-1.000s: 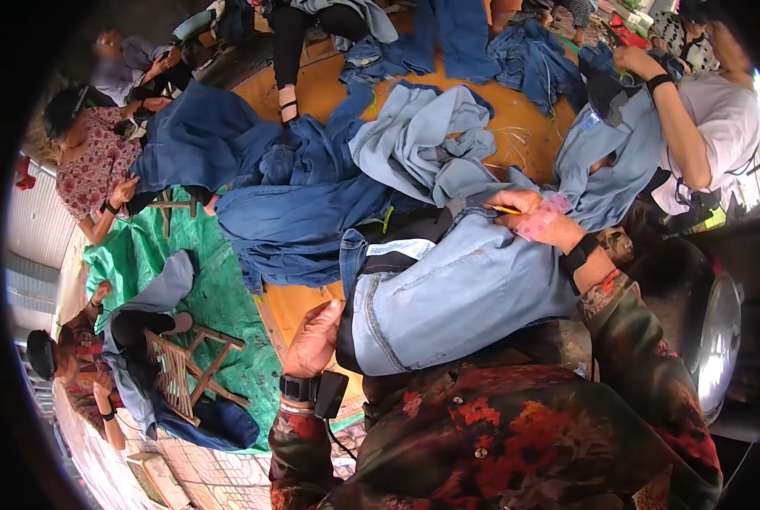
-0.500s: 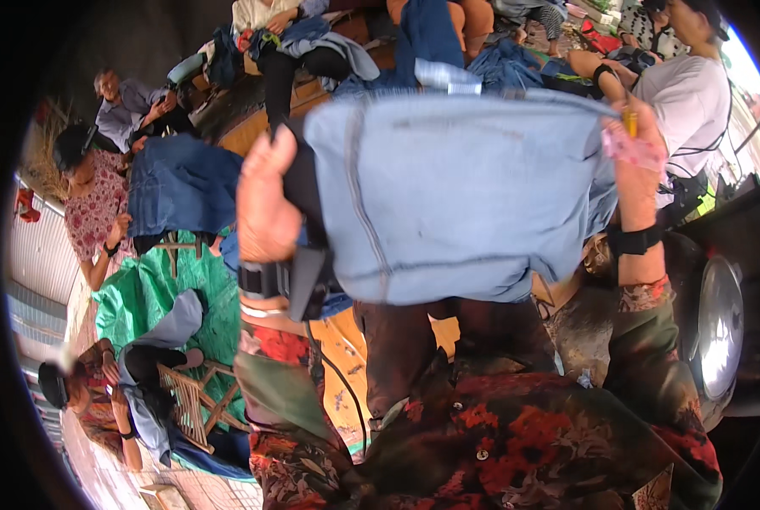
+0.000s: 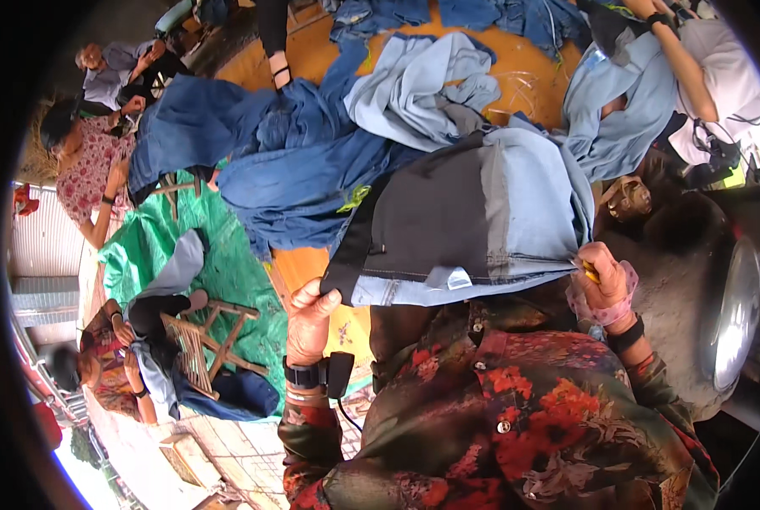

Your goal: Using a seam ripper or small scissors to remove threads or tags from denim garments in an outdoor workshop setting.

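A light blue denim garment (image 3: pixel 541 195) with a broad dark grey panel (image 3: pixel 431 212) is stretched between my hands, its near edge toward me. My left hand (image 3: pixel 310 323) pinches the dark corner at its left end, thumb on top. At the right end my right hand (image 3: pixel 605 285) is closed on the garment's edge. A small yellow object (image 3: pixel 591 272) also sits in that hand's fingers; most of it is hidden, so its kind does not show. The garment's far side rests against or overlaps a pile of jeans (image 3: pixel 303 187).
Light blue denim (image 3: pixel 422 89) lies on a tan sheet (image 3: pixel 524 81) ahead. People sit at the left and upper right handling denim. A green tarp (image 3: pixel 227 280) and wooden chair (image 3: pixel 206 340) are at left. A round shiny metal thing (image 3: pixel 738 314) stands at right.
Both hands have come down and nearer my body with the garment. Its dark panel now faces up instead of the plain light blue side. More of the denim pile shows beyond.
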{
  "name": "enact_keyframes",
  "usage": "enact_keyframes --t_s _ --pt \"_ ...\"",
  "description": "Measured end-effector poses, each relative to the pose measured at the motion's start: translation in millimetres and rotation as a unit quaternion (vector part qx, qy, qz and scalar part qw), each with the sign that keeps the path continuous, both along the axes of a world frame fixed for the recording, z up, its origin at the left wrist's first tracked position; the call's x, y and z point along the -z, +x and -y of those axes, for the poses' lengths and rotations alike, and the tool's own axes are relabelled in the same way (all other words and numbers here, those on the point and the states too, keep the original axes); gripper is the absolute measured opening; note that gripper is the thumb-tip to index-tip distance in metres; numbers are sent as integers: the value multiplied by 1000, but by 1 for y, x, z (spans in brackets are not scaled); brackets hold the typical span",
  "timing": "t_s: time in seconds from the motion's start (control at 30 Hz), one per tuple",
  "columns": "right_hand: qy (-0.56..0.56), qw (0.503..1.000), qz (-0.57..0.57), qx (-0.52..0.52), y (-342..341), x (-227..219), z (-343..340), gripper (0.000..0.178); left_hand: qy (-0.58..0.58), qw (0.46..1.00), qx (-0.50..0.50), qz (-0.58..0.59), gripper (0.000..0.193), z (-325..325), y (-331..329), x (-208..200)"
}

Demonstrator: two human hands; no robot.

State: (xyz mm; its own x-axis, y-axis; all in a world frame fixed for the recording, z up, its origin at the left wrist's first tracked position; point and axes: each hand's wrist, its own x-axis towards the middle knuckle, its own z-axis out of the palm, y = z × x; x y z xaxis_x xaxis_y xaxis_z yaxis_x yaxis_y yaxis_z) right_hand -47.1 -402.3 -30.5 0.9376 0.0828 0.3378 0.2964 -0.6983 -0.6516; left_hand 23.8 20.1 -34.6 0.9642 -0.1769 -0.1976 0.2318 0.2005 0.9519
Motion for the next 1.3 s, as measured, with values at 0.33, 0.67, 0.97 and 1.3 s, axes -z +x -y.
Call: enact_keyframes --t_s 0.33,0.67,0.97,1.3 --pt "11 999 -39 -11 -12 2 0 30 9 998 53 -37 25 -5 -13 8" --pt "-5 999 -47 8 -16 2 1 32 -27 995 70 -65 26 -3 -13 8" --pt "-26 997 -64 -17 -11 0 4 35 -51 993 81 -71 15 -3 -18 7" --pt "-63 990 -123 -39 -12 -12 6 31 -48 994 68 -78 17 -2 -22 16"
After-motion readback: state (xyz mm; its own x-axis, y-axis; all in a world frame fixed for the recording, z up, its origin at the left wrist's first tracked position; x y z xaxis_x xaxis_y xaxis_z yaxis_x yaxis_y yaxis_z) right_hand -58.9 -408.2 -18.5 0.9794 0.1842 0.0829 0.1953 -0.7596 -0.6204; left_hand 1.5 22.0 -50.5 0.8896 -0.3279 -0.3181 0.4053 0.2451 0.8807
